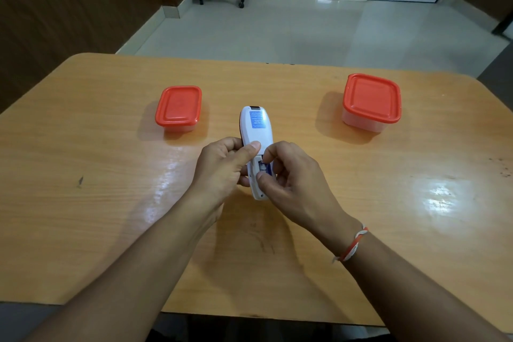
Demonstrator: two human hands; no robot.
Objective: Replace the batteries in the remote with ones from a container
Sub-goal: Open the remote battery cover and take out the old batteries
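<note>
While the left hand (222,166) clasps the white remote (256,144) at frame centre, back up, long axis pointing away up-frame, the right hand (291,175) pinches narrowly at a battery (263,168) in its open near-end compartment, both red-lidded containers still closed.

White remote (256,130) with blue label (258,120); two red-lidded containers (179,107) (372,100); orange wood-grain table (111,175).

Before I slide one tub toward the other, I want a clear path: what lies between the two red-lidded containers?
In the head view, the white remote sits between the left container and right container, gripped by the left hand and right hand.
</note>
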